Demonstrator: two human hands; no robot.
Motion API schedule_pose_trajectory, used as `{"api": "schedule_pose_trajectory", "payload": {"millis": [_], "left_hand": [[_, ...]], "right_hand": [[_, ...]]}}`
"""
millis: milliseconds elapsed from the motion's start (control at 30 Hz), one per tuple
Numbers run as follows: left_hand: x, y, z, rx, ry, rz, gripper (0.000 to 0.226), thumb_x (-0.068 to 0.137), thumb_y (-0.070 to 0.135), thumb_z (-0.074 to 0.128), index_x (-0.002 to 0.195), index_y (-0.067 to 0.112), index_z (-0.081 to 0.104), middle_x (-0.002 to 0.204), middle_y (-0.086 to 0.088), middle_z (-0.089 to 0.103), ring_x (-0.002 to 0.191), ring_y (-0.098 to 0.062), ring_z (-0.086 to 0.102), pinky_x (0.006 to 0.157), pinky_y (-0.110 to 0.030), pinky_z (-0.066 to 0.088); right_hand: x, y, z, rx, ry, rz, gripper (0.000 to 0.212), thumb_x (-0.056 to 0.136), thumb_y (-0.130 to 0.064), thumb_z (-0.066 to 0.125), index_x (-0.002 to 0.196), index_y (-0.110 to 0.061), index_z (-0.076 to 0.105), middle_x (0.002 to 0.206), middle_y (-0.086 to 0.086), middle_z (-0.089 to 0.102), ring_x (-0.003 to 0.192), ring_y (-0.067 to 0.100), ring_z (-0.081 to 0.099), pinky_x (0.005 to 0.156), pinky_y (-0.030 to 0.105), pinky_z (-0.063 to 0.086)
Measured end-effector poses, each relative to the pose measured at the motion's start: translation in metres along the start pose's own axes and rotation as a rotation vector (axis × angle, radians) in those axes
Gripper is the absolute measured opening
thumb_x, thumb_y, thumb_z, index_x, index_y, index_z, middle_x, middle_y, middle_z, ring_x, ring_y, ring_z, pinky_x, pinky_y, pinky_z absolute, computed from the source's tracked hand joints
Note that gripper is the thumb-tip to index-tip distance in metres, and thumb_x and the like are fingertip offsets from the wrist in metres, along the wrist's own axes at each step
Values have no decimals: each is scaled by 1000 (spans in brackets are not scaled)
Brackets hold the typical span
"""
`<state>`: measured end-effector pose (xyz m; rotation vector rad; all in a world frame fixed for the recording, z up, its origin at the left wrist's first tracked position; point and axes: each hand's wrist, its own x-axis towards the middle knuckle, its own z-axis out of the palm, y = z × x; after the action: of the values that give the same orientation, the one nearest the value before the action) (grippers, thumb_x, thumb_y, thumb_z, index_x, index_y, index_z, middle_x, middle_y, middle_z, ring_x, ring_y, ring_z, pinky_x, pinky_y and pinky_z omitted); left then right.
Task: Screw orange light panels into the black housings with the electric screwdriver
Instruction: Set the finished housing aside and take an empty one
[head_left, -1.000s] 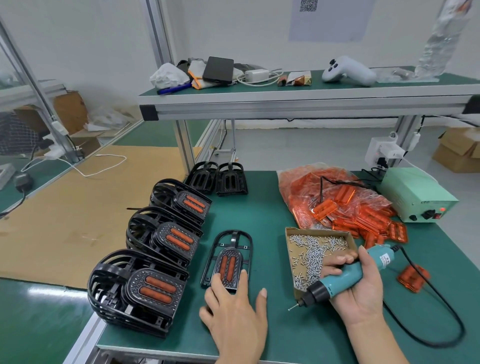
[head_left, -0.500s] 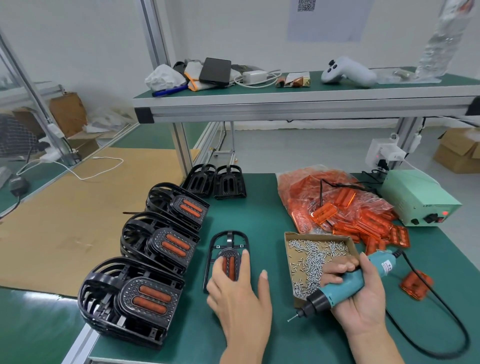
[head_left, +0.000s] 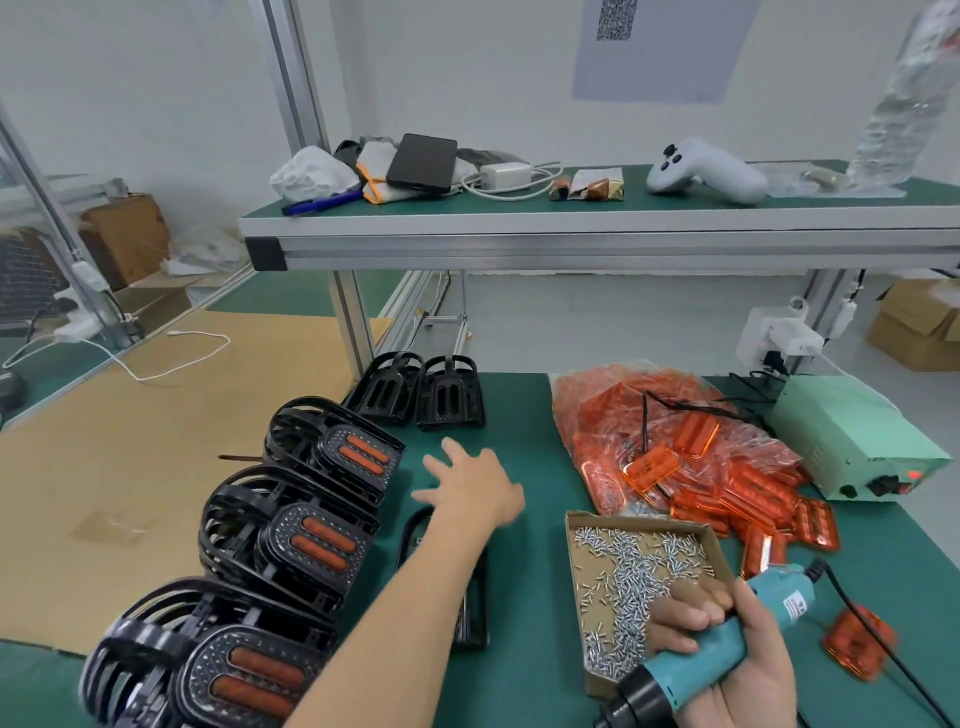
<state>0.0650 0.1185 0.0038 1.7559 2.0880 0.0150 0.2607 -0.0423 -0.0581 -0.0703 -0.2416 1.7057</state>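
Head-worn camera looks forward and down, close over the green bench (head_left: 524, 597).

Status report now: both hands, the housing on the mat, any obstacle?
Left hand open, empty, above mat. Right hand grips electric screwdriver. Flat housing under left forearm, untouched. No obstacle seen.

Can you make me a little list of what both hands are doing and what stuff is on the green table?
left hand: open, fingers spread, reaching out over the table toward two empty housings
right hand: holds the screwdriver
under left arm: a flat housing, mostly hidden
left side: three stacks of finished housings, orange panels showing
middle: box of screws
right: bag of panels, green power box
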Motion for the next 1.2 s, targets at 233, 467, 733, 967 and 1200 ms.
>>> {"api": "schedule_pose_trajectory", "payload": {"millis": [233,467,733,967,1200], "left_hand": [[-7,-16,40,113,-4,-29,57,92,8,46,148,17,34,166,-21,-16,150,-50,-14,116,-72,8],[16,-8,42,110,102,-1,74,90,4,46,157,21,20,165,-25,-17,151,-46,-20,119,-66,-4],[46,-25,27,96,82,116,55,96,11,43,149,19,32,166,-21,-17,151,-44,-21,122,-64,-2],[69,-13,21,80,320,137,66,102,56,32,160,30,14,167,-22,-2,153,-44,-10,120,-64,-5],[120,-4,-14,105,239,70,56,103,56,33,150,27,41,162,-26,12,141,-49,24,119,-57,17]], "right_hand": [[3,-5,2,15,5,59,45,110,-31,33,109,0,65,105,17,67,102,29,63,88,31,41],[2,1,7,-30,-35,24,47,111,-31,26,116,-1,62,113,18,64,109,28,60,93,32,39],[3,3,7,-129,-62,20,46,110,-34,28,118,-3,60,100,6,51,111,24,59,93,29,37],[9,0,4,-227,-73,11,49,109,-38,25,120,-5,59,99,1,43,93,16,42,91,28,35],[18,-3,10,-312,-97,-25,32,110,-38,25,108,-19,52,100,-1,37,93,15,32,93,28,36]]}}
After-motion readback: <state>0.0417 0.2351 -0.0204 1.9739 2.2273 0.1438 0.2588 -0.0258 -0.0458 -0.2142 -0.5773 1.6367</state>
